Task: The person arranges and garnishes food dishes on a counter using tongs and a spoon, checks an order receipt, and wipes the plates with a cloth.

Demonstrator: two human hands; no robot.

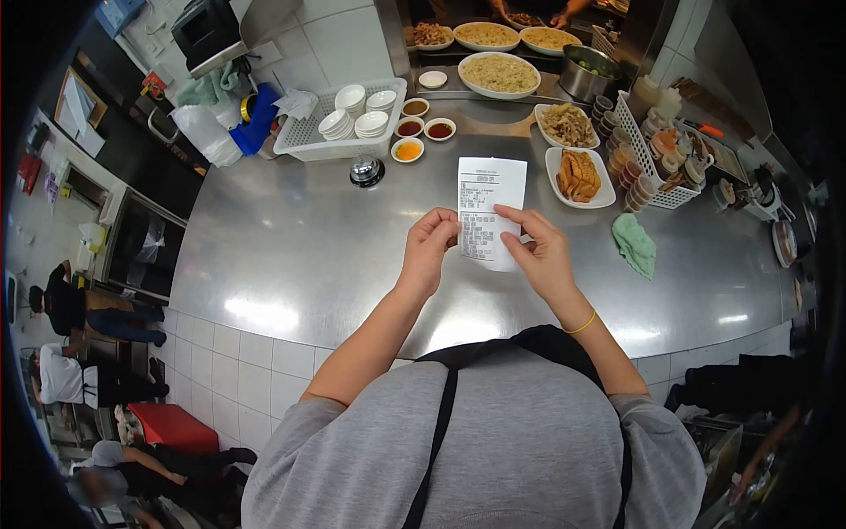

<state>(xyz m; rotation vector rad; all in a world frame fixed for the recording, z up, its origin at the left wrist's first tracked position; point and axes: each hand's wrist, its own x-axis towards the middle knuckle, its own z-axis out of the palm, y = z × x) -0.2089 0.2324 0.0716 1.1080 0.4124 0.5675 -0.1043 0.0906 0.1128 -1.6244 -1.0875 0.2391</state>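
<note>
Head view: toward the bench's [256, 247] far left corner sits a basket [322, 151] of dishes [374, 123]; toward its far right, two plates [583, 203] stand filled. The slip [490, 207] is raised over mid-bench, not yet set down, left hand [429, 249] and right hand [541, 243] pinching its sides; its fine print seems unreadable.

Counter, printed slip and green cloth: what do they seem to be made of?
Counter: metal, likely stainless steel, satin-smooth, judging by its grey sheen and blurred highlights.
Printed slip: apparently thin paper, white with dark print.
Green cloth: soft, matte fabric, lying crumpled; fibre unclear.
</note>
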